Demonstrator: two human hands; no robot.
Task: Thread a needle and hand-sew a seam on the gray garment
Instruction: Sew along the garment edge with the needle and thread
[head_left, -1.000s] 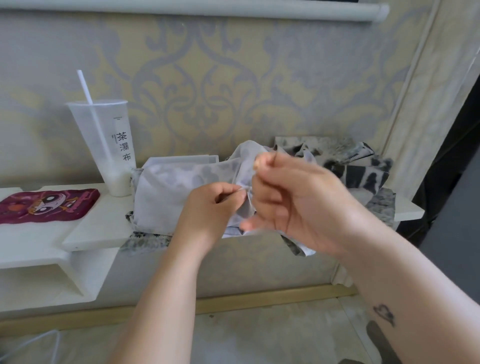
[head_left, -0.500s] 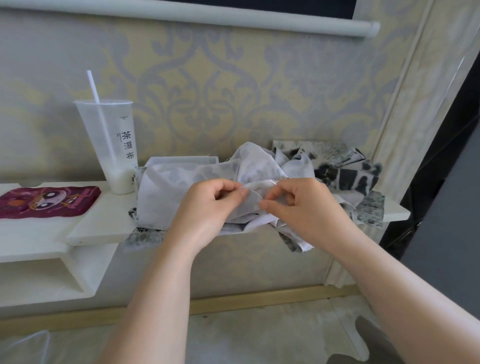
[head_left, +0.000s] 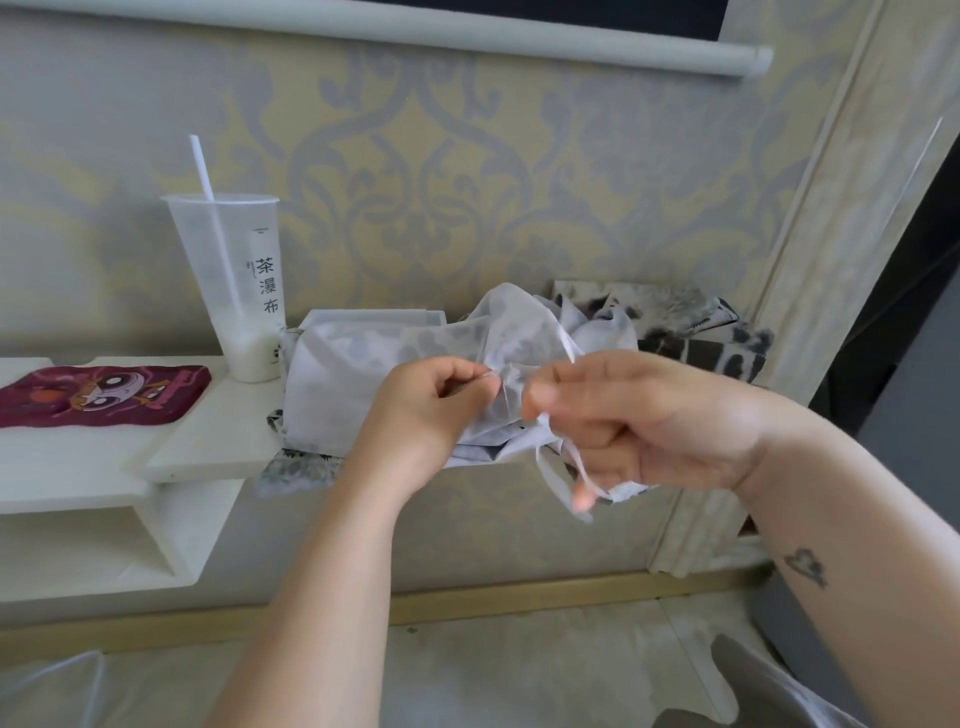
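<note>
Gray garment (head_left: 363, 374) lies bunched on the desk (head_left: 218, 441), seam stitching under way by our judgement: left grip (head_left: 431, 405) pinches a fold, right grip (head_left: 639, 415) curls around its edge strip, needle not discernible; next, we draw thread taut evenly.

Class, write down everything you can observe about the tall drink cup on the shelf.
The cup is tall, tapered and made of translucent plastic, with black characters printed down its side. It stands upright on the white shelf, close to the patterned wall. A white straw leans inside it, and a little white drink remains at the bottom. The gray garment lies just to its right; whether they touch cannot be told.
</note>
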